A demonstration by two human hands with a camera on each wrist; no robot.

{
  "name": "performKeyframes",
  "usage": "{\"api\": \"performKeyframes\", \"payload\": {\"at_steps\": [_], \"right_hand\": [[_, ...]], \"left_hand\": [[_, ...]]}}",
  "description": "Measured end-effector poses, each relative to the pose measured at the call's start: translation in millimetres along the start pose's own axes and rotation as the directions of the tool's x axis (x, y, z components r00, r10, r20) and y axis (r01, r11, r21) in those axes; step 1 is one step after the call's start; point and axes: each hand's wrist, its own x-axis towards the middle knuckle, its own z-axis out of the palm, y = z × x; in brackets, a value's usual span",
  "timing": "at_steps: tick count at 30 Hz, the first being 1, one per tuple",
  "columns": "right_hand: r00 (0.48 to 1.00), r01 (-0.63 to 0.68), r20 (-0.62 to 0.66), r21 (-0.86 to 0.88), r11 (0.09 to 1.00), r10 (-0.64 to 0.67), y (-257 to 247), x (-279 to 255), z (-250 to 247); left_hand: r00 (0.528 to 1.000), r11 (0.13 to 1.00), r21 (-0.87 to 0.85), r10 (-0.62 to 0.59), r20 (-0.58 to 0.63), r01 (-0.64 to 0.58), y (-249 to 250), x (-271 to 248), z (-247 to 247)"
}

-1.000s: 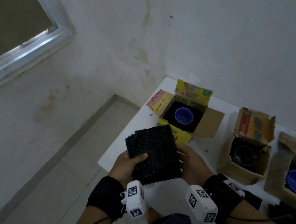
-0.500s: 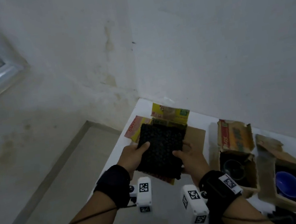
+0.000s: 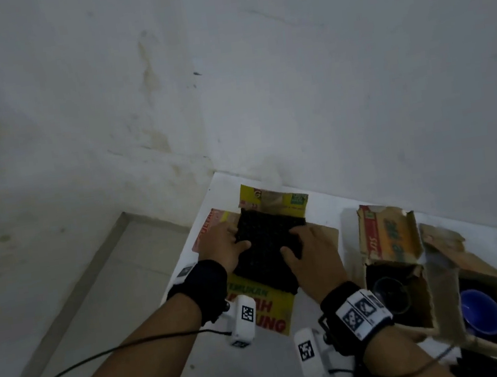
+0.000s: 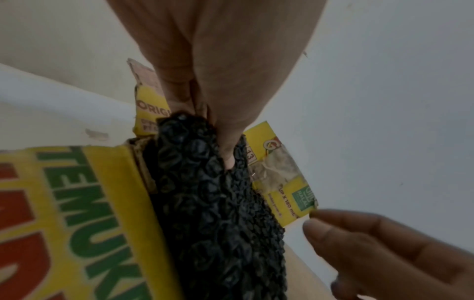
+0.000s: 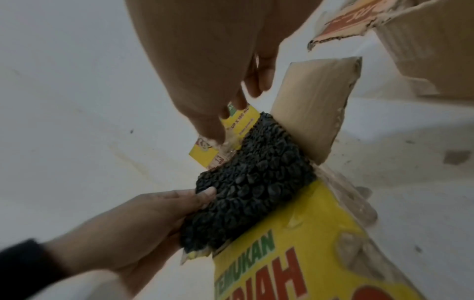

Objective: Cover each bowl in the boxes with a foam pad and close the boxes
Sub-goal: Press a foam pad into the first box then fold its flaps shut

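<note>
A black bumpy foam pad (image 3: 268, 249) (image 4: 218, 223) (image 5: 256, 182) lies in the mouth of the yellow printed box (image 3: 266, 312) (image 5: 282, 253), whose flaps stand open. The bowl inside is hidden under the pad. My left hand (image 3: 223, 245) (image 5: 143, 219) pinches the pad's left edge, thumb on top and fingers beneath. My right hand (image 3: 313, 259) (image 5: 205, 71) is over the pad's right side with its fingers stretched toward the far flap; in the left wrist view this right hand (image 4: 384, 247) hangs loose beside the pad and holds nothing.
Right of the yellow box stands an open brown box (image 3: 386, 233) with a dark bowl (image 3: 390, 293) inside. Further right another open box (image 3: 443, 289) holds a blue bowl (image 3: 481, 312). Dark pads (image 3: 485, 362) lie at the lower right. The white table (image 3: 187, 259) ends left; walls close behind.
Both hands carried the pad forward from above the table's near side onto the yellow box's opening, so the blue bowl there is now covered. The right hand's grip has loosened.
</note>
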Motion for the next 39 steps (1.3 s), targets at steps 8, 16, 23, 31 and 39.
{"api": "performKeyframes", "payload": {"at_steps": [8, 16, 23, 31, 39], "right_hand": [[0.893, 0.169, 0.443, -0.175, 0.970, -0.075, 4.7, 4.7, 13.0], [0.844, 0.219, 0.533, -0.233, 0.948, -0.064, 1.0, 27.5, 12.3], [0.834, 0.273, 0.550, -0.326, 0.905, -0.054, 9.3, 37.8, 0.0], [0.835, 0.277, 0.550, -0.380, 0.883, -0.025, 6.8, 47.8, 14.1], [0.852, 0.129, 0.521, -0.314, 0.940, 0.057, 12.7, 65.4, 30.0]], "left_hand": [[0.990, 0.992, -0.023, 0.119, -0.080, -0.121, -4.6, 9.4, 2.7], [0.842, 0.798, 0.326, 0.375, 0.388, -0.506, -6.3, 10.9, -13.9], [0.833, 0.703, 0.489, 0.282, 0.476, -0.517, 3.7, 25.6, 0.6], [0.869, 0.787, 0.407, 0.312, 0.384, -0.463, 2.5, 28.1, 5.8], [0.863, 0.881, 0.279, 0.230, 0.450, -0.381, 14.1, 37.2, 15.0]]}}
